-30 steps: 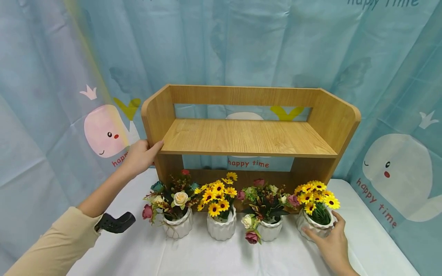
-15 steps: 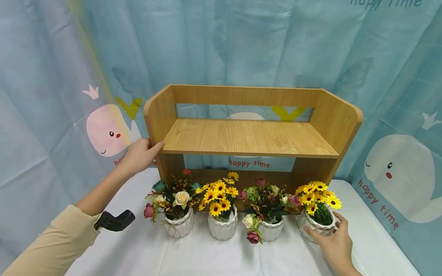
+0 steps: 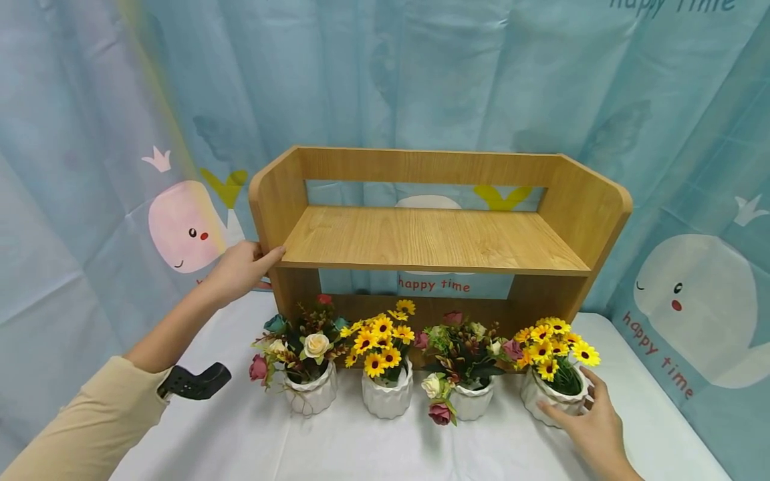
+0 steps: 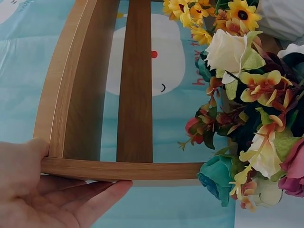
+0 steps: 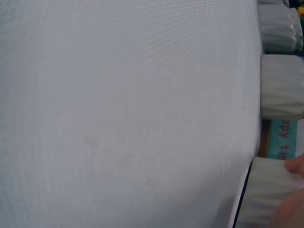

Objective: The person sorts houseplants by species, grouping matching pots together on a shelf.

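Note:
My left hand (image 3: 239, 270) grips the left side panel of the two-tier wooden shelf (image 3: 421, 237). In the left wrist view the thumb lies at its front edge and the fingers run along the outer face. At the far right, my right hand (image 3: 592, 427) holds a white ribbed pot of yellow artificial sunflowers (image 3: 550, 394), thumb on the near side and fingers on the right side. The right wrist view shows only part of that hand on the white pot (image 5: 266, 185), with a thin dark line along the pot's base.
Left of the held pot stand a pot of mixed roses (image 3: 472, 404), another sunflower pot (image 3: 387, 401) and a second rose pot (image 3: 313, 394), in a row before the lower tier. A white cloth (image 3: 355, 454) covers the table. A printed blue curtain (image 3: 385, 80) hangs behind.
The held sunflower pot has shifted slightly right and toward me with my right hand. The left hand keeps its place on the shelf; its forearm has moved slightly left.

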The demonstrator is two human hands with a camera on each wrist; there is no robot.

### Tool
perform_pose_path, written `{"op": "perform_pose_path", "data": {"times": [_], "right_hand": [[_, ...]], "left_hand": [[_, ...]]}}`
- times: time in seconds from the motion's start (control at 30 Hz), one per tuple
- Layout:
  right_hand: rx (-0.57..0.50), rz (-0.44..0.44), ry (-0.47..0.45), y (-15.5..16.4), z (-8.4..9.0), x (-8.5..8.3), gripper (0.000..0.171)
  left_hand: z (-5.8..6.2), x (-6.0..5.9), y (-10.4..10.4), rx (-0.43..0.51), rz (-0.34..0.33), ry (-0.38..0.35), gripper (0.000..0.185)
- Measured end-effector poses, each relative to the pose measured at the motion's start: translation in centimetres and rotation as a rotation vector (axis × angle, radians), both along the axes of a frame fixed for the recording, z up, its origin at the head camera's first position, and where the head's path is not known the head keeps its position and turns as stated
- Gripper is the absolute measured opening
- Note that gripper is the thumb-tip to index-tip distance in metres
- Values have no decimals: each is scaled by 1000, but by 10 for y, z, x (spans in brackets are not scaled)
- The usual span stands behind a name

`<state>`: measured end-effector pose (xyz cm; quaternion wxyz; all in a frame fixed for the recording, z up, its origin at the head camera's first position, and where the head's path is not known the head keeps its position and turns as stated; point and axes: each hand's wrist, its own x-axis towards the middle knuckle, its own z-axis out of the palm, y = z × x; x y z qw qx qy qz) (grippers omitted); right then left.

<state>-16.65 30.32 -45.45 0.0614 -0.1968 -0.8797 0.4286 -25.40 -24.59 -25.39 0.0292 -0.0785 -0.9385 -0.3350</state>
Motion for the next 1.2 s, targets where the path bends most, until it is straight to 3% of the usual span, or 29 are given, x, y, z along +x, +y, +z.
{"op": "perform_pose_path", "data": {"times": [0.43,0.67,0.9,1.2], "right_hand": [[30,17,-2,11,10,3,119],[23,24,-22,14,28,9,121],[26,68,-25,16,48,15,124],[68,148,58,14,77,24,113]], "left_hand": [[-3,-2,4,6,-17,18,63],[-2,-2,4,-92,-19,51,56],[-1,-4,2,-106,-25,40,56],[6,-2,2,-102,-54,14,57]]}}
